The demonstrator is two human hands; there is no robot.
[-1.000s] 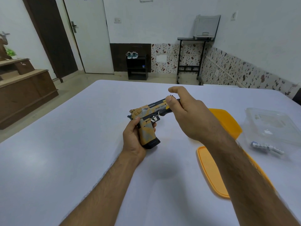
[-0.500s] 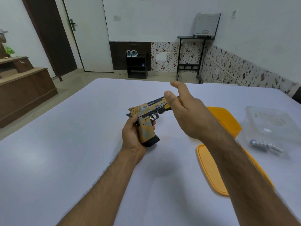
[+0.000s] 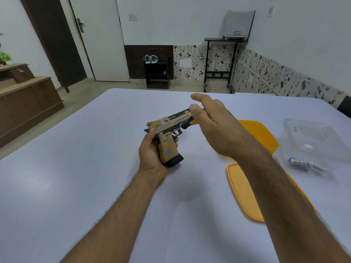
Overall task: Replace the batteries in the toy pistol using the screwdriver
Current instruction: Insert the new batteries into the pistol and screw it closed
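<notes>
Left grip [image 3: 152,154] wraps the toy pistol [image 3: 169,133] handle above the counter [image 3: 76,168]. Right grip [image 3: 214,126] pinches a small screwdriver [image 3: 185,125] at the trigger guard, forefinger now lifted higher than before, suggesting a turn underway. Batteries [image 3: 305,164] lie right.

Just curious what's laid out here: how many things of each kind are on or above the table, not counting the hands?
toy pistol: 1
screwdriver: 1
orange plastic pieces: 2
clear container: 1
bundle of batteries: 1
Total: 6
</notes>
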